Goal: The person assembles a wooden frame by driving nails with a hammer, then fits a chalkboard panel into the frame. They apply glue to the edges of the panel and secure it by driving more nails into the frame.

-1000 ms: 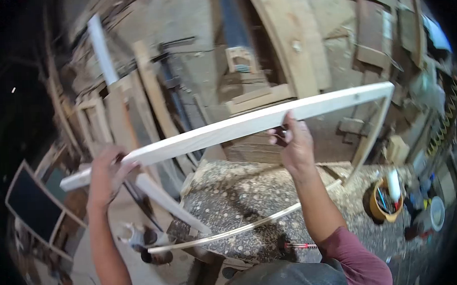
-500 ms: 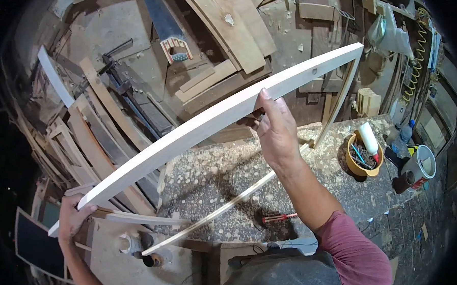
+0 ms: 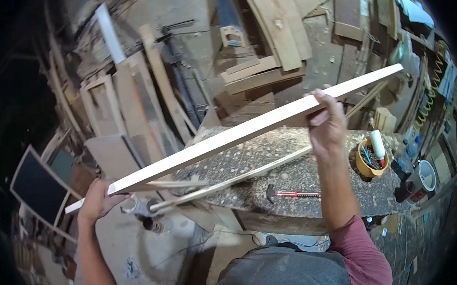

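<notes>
A long pale wooden frame slants across the head view, its near rail seen almost edge-on. My left hand is wrapped round the rail's left end, fingers partly hidden. Farther right, my right hand grips the same rail, with some fingers concealed beneath. Below it, a thinner second rail of the frame runs over the workbench. A hammer with a red and black handle lies on the bench, below the frame and left of my right forearm.
On the bench's right stands a yellow tub of small dark pieces, with a white bottle in it. A pail is beside it. Boards, a handsaw and a long clamp lie beyond the bench.
The frame has tilted, so its curved rail now looks nearly straight and edge-on. My left hand sits farther right and my right hand higher and farther right. More of the hammer shows.
</notes>
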The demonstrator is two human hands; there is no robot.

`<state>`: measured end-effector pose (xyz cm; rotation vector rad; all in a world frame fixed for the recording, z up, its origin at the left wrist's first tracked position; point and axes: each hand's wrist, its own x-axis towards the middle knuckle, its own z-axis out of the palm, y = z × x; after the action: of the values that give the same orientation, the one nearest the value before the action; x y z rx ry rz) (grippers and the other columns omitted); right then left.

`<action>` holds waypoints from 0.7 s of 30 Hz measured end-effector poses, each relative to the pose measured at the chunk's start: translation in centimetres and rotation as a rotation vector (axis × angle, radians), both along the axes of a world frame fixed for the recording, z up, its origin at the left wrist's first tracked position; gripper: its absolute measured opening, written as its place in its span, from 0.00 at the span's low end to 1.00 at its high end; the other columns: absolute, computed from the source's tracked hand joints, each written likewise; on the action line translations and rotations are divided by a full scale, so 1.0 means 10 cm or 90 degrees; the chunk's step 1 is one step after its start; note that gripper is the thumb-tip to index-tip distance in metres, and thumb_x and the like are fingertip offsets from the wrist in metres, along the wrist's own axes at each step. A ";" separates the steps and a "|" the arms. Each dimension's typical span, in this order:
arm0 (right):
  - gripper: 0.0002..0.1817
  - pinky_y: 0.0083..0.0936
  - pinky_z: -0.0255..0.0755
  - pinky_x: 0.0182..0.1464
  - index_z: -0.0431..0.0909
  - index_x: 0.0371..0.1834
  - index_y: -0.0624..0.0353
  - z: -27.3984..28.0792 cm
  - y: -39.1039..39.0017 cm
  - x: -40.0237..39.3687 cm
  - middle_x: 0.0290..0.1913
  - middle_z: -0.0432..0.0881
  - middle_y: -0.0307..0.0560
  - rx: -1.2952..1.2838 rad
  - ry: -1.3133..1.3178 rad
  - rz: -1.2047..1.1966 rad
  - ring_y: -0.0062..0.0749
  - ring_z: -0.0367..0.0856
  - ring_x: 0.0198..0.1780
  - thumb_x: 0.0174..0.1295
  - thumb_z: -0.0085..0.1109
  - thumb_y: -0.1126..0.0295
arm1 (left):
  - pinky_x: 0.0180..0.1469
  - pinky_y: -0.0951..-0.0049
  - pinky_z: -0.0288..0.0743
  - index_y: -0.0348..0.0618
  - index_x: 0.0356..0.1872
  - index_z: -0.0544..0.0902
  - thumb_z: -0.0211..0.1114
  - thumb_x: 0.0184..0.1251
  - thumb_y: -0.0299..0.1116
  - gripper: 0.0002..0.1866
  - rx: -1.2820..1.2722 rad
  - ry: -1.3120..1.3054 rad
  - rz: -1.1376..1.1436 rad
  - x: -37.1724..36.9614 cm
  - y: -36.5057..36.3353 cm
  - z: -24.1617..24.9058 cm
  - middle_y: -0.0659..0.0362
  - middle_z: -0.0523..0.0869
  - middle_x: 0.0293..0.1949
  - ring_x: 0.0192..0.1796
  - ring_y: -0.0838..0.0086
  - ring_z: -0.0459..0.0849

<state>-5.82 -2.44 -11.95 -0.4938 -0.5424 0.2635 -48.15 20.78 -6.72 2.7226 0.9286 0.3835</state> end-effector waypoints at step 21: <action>0.22 0.18 0.69 0.24 0.64 0.25 0.51 -0.85 -0.65 -1.78 0.18 0.65 0.32 -0.014 0.299 0.097 0.19 0.63 0.18 0.59 0.64 0.48 | 0.57 0.60 0.68 0.38 0.56 0.71 0.78 0.40 0.35 0.38 0.110 -0.354 0.290 -1.92 -1.97 -2.35 0.51 0.76 0.45 0.47 0.61 0.77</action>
<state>-23.59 -8.92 -20.43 -0.3944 -0.1189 0.5148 -67.34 1.08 -30.17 2.2968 1.3676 1.2740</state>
